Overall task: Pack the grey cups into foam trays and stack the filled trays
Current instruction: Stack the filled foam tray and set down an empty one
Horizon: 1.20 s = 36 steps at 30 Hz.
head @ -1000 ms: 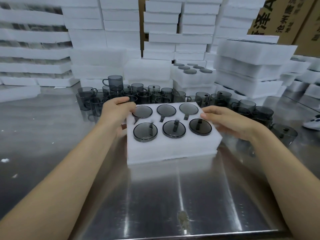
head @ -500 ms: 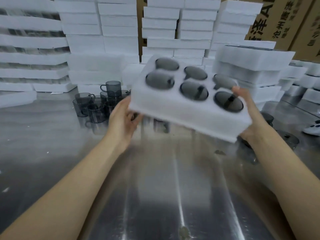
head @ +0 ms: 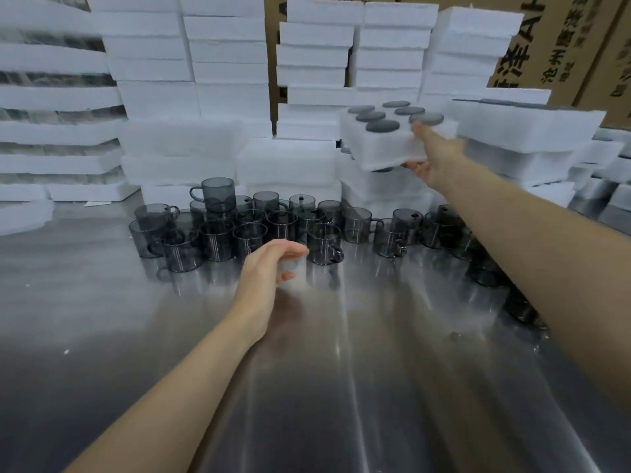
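Foam tray (head: 379, 148) now in right hand (head: 434, 156) alone.

The foam tray (head: 379, 148) above the table's far right part is plain white. The six cups (head: 382, 126) set in its top show as matt smoke-grey discs. The loose cups (head: 249, 233) along the far edge are translucent dark grey. The table (head: 307, 387) is silvery steel with pale streaked reflections. The stacked trays (head: 232, 56) behind it are white, and those at the far left corner are banded with dark grey. The cardboard boxes (head: 563, 46) at the far right corner are brown with black printed characters.
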{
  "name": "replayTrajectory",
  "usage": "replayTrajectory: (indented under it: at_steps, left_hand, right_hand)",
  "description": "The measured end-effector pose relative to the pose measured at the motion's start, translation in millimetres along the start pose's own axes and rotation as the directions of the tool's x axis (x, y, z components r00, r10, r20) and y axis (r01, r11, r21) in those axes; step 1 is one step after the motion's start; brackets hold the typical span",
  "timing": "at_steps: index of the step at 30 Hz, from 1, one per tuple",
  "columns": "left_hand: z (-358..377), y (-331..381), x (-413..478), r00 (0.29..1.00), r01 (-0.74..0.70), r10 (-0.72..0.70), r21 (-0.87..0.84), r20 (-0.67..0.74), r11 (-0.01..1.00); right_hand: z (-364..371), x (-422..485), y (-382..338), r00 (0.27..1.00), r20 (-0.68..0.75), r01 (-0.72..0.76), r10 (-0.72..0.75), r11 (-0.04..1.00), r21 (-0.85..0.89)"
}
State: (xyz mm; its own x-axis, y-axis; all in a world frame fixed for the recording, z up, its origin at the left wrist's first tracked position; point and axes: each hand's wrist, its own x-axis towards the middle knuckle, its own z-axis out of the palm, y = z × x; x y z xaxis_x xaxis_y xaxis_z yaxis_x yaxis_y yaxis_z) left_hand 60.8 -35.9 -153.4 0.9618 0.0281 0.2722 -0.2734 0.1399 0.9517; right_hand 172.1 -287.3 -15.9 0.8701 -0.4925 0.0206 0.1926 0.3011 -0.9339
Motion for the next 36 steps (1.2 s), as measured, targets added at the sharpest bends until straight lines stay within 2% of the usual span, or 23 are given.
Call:
replayTrajectory:
  at_steps: [2,4,6,7,8,10,11,12,13,14,15,16,17,19,20,22,25,27,30,33,36]
  left_hand:
    - [-0.5,-1.0,0.5,1.0,-0.005,0.005,0.002,0.004,1.0]
    - [-0.5,-2.4,0.4,1.0,-0.008,0.007,0.018,0.02,1.0]
    - [-0.1,-3.3,0.3,0.999,-0.011,0.009,0.039,0.033,0.999]
    - [0.2,-3.1,0.2,0.999,-0.01,0.009,0.045,0.037,0.999]
    - [0.7,-2.4,0.0,0.999,-0.007,0.005,0.044,0.036,0.999]
    - [0.9,-0.5,-0.4,1.0,0.006,-0.007,0.034,0.027,0.999]
    - [0.9,0.3,-0.7,1.0,0.01,-0.011,0.033,0.026,0.999]
    - [0.9,0.6,-1.1,1.0,0.013,-0.014,0.04,0.027,0.999]
    - [1.2,0.6,-1.4,0.999,0.015,-0.016,0.053,0.03,0.998]
    - [1.7,0.3,-2.0,0.999,0.015,-0.017,0.07,0.034,0.997]
    - [2.2,0.0,-2.5,0.999,0.014,-0.017,0.087,0.037,0.996]
    - [2.5,0.0,-2.7,0.999,0.012,-0.016,0.1,0.037,0.995]
    - [2.6,0.1,-2.5,0.999,0.013,-0.017,0.108,0.034,0.994]
    - [2.5,0.5,-2.0,1.0,0.016,-0.019,0.115,0.021,0.993]
    - [2.6,0.4,-2.0,1.0,0.016,-0.018,0.121,0.016,0.993]
    - [2.9,-0.4,-2.5,1.0,0.012,-0.014,0.135,0.016,0.991]
    - [3.0,-1.3,-2.7,0.999,-0.004,-0.003,0.154,0.042,0.988]
    - [1.4,-1.4,-1.1,0.999,0.0,-0.007,0.144,0.044,0.99]
    - [0.4,-2.9,0.2,0.999,-0.004,-0.004,0.147,0.052,0.989]
    - [1.4,-5.2,-0.5,0.997,-0.024,0.009,0.189,0.078,0.982]
    - [-0.4,-6.2,0.5,0.997,-0.027,0.015,0.172,0.073,0.985]
  right_hand:
    - [4.8,10.3,9.1,0.999,0.026,-0.037,0.039,0.997,-0.072]
    - [7.8,20.3,19.3,0.999,-0.022,-0.037,0.034,0.981,-0.191]
    - [10.5,31.1,27.0,0.991,-0.128,-0.008,-0.046,0.92,-0.392]
    - [11.6,31.9,27.6,0.987,-0.144,0.004,-0.075,0.899,-0.437]
    - [12.2,29.5,26.2,0.986,-0.158,-0.019,-0.058,0.893,-0.45]
    - [18.1,26.6,25.0,0.981,-0.183,-0.058,-0.063,0.807,-0.588]
    - [23.8,22.2,26.4,0.98,-0.153,-0.005,-0.126,0.756,-0.654]
    - [31.2,12.2,30.4,0.957,-0.137,0.082,-0.254,0.696,-0.713]
    - [39.1,5.2,38.1,0.871,-0.117,0.223,-0.477,0.596,-0.771]
    - [48.4,-4.1,45.9,0.727,-0.059,0.364,-0.684,0.456,-0.812]
    - [58.0,-13.7,55.9,0.6,0.093,0.509,-0.795,0.289,-0.811]
    - [68.2,-17.7,66.4,0.508,0.294,0.64,-0.809,0.126,-0.758]
    - [78.0,-22.1,74.0,0.468,0.47,0.727,-0.749,0.023,-0.687]
    - [97.0,-18.7,85.1,0.489,0.718,0.825,-0.496,-0.003,-0.565]
    - [106.3,-15.0,90.6,0.51,0.782,0.839,-0.358,0.008,-0.544]
    - [125.3,-4.3,99.1,0.573,0.8,0.808,-0.176,-0.038,-0.588]
    - [143.0,11.5,108.1,0.685,0.727,0.704,-0.04,-0.22,-0.675]
    - [147.2,15.8,111.5,0.725,0.688,0.652,-0.027,-0.296,-0.698]
    - [149.9,16.4,115.4,0.691,0.713,0.633,-0.115,-0.379,-0.675]
    - [147.8,12.8,120.4,0.688,0.704,0.624,-0.178,-0.352,-0.698]
    - [145.1,8.4,122.2,0.676,0.66,0.603,-0.328,-0.268,-0.751]
